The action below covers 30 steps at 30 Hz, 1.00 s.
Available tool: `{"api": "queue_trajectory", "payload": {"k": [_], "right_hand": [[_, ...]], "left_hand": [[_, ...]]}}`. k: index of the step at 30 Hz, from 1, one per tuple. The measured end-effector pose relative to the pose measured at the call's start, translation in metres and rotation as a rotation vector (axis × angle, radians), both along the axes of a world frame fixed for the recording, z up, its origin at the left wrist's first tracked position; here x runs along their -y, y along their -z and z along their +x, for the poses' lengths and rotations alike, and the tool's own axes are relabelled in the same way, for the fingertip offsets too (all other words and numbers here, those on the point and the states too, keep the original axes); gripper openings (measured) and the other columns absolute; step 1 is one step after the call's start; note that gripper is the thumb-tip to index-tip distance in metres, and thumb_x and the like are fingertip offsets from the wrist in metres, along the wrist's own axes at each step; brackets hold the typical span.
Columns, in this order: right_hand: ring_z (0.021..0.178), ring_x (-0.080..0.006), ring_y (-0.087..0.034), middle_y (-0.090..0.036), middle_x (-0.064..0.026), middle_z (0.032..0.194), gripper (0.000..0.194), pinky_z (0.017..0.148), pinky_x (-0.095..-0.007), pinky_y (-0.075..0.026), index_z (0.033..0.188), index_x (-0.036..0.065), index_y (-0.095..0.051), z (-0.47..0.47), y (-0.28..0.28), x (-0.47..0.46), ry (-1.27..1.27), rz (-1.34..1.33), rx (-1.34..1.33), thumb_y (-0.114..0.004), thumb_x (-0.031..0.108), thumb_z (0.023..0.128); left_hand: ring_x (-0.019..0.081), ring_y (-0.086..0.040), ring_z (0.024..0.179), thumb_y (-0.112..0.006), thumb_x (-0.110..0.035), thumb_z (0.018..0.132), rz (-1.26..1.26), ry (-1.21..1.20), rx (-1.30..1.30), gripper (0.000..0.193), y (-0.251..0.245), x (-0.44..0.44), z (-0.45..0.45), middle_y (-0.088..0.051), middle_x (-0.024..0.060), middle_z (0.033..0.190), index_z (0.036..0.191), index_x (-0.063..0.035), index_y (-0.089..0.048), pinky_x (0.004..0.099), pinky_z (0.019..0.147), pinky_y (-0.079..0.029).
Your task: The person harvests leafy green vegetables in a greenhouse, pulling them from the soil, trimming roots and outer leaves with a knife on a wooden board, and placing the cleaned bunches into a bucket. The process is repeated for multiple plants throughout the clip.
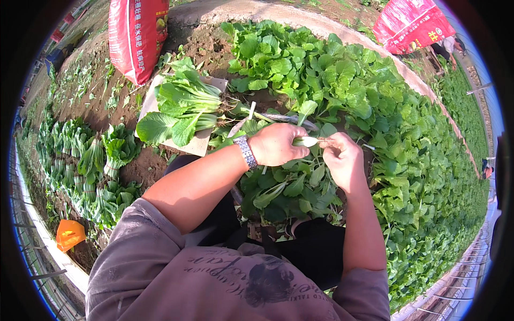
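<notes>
My left hand (pixel 275 145), with a metal-banded watch (pixel 245 151) at its wrist, is closed around a leafy green plant. The plant's white stem base (pixel 307 141) sticks out towards the right. My right hand (pixel 343 154) pinches the thin roots (pixel 326 140) at that end. Ahead and to the left, pulled leafy greens (pixel 188 102) lie on a flat board (pixel 193 145), their muddy roots facing right. Below my hands, loose green leaves (pixel 295 186) lie heaped between my knees; what is under them is hidden.
Leafy greens (pixel 421 168) grow densely ahead and to the right. Banded bundles of greens (pixel 114 154) stand on soil at left, near an orange object (pixel 70 234). Red printed sacks (pixel 136 40) (pixel 413 26) stand farther off. Another person (pixel 445 46) is at the far right.
</notes>
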State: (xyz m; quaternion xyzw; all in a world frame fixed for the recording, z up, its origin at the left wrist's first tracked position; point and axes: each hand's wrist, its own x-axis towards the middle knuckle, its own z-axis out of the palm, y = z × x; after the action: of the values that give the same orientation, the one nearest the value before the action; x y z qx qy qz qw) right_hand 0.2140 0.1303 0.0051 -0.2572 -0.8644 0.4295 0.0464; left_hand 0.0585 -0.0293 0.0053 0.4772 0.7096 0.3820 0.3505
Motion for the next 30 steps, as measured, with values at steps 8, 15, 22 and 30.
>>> {"api": "queue_trajectory", "payload": {"k": [8,15,22,30], "right_hand": [[0.111,-0.0321,-0.057,-0.056,-0.0212,0.123,0.057,0.091,-0.0416,-0.045,0.118,-0.003,-0.058,0.097,0.181,-0.086,0.170,-0.084,1.155,-0.057,0.043,0.084],[0.096,-0.0353,-0.062,-0.064,-0.0213,0.104,0.036,0.084,-0.0398,-0.050,0.093,-0.001,-0.068,0.091,0.243,-0.085,0.260,0.040,0.891,-0.061,0.030,0.075],[0.097,-0.0354,-0.062,-0.064,-0.0216,0.104,0.037,0.085,-0.0417,-0.050,0.097,-0.002,-0.067,0.021,0.188,-0.139,0.247,0.047,0.668,-0.062,0.028,0.077],[0.107,-0.0309,-0.058,-0.062,-0.0152,0.113,0.027,0.091,-0.0435,-0.046,0.105,0.004,-0.064,0.106,0.204,-0.202,0.248,0.356,0.976,-0.056,0.013,0.080]], "left_hand": [[0.0112,-0.058,0.069,-0.071,-0.014,0.077,-0.038,-0.162,-0.017,0.016,-0.014,0.004,0.006,-0.062,0.0028,0.075,0.088,-0.0064,-0.062,0.0254,0.065,-0.047],[0.0064,-0.055,0.066,-0.061,-0.011,0.087,-0.083,-0.068,0.133,0.009,0.002,-0.014,0.012,-0.059,-0.0011,0.072,0.092,-0.0045,-0.062,0.0237,0.063,-0.047],[0.0081,-0.051,0.063,-0.063,-0.016,0.086,-0.153,-0.097,0.230,0.010,0.013,-0.038,0.029,-0.058,0.0005,0.070,0.090,-0.0071,-0.061,0.0260,0.060,-0.045],[0.0065,-0.051,0.067,-0.066,-0.013,0.083,-0.341,-0.065,0.228,0.010,0.017,-0.055,0.040,-0.060,-0.0011,0.075,0.089,-0.0049,-0.063,0.0238,0.063,-0.045]]}}
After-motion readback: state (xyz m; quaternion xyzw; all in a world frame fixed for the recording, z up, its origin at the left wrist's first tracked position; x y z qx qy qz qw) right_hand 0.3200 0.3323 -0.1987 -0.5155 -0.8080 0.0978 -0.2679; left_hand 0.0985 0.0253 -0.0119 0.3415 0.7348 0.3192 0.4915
